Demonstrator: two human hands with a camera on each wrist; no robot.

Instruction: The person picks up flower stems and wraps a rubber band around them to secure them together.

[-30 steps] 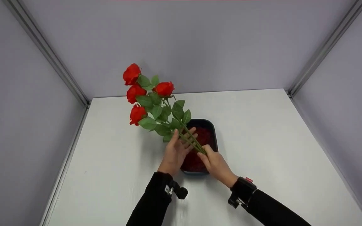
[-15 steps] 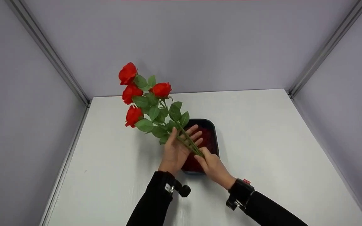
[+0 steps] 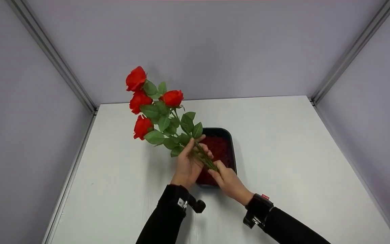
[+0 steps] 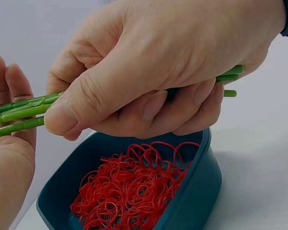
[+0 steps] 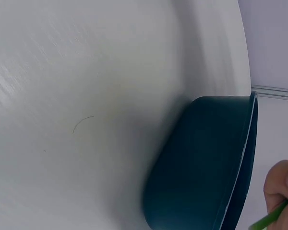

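- My right hand [image 3: 227,178] pinches the rose stems' [image 3: 204,158] cut ends; my left hand [image 3: 189,162] curls around them higher up.
- Loosening either grip could drop stems into the band-filled tub [image 3: 230,140].

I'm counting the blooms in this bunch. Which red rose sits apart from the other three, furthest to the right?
The rose on the right side of the bunch. The other three blooms stack in a column on the left; this one stands alone beside them, directly above the leaves.
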